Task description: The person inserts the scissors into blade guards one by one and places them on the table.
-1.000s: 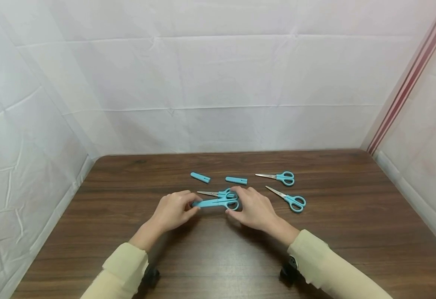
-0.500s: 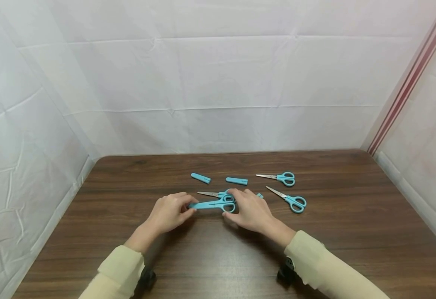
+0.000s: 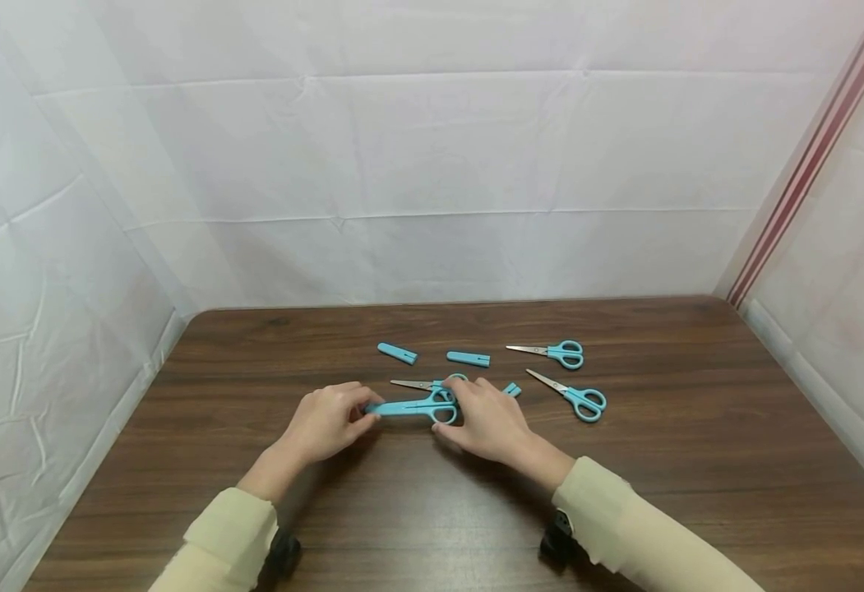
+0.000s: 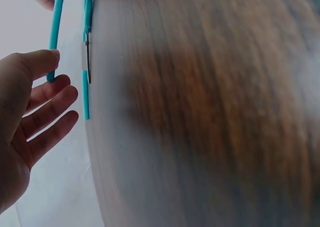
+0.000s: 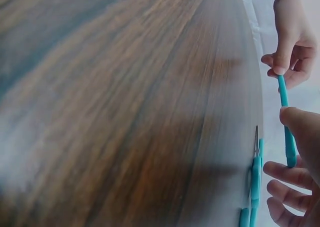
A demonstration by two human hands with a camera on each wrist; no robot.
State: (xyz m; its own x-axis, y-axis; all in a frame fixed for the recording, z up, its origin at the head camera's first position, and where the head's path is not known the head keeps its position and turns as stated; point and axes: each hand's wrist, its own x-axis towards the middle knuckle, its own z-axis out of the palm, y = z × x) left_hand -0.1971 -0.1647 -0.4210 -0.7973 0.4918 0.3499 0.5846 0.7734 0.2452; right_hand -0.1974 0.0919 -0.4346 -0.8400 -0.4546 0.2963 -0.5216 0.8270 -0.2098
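Blue scissors [image 3: 424,406], cap [image 3: 396,408] on, held just above the tabletop [image 3: 417,510]. I see left grip [image 3: 328,422] pinching the cap's end, right grip [image 3: 487,420] pinching the handle loops.

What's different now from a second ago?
The left hand and right hand have shifted leftward with the capped scissors, neither letting go. A loose cap now shows beyond the right hand. Two other caps and three bare-bladed scissors stayed put.
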